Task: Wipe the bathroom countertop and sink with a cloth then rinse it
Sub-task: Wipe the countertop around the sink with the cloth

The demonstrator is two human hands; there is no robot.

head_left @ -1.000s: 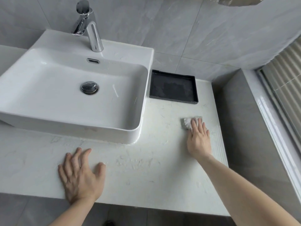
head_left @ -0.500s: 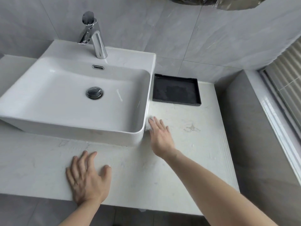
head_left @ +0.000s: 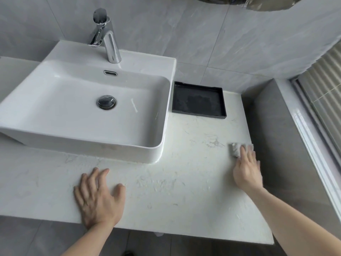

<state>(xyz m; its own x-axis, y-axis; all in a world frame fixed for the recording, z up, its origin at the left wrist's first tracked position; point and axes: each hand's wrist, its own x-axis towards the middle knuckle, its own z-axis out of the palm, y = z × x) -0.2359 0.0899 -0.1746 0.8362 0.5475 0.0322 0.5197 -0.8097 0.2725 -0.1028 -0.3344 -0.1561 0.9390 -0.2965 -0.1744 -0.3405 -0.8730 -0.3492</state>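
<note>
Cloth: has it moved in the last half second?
Yes. The cloth, under the right hand, went from beside the sink corner out toward the right edge of the countertop, still in front of the black tray.

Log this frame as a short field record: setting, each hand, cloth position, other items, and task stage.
setting: white countertop with a raised white sink, grey tiled wall behind
left hand: flat on the countertop near its front edge, fingers spread, holding nothing
right hand: straight fingers pressing the cloth down
cloth position: far right of the countertop, near the grey side wall
other items: chrome faucet, black tray beside the sink
task stage: wiping countertop; no water seen running
</note>
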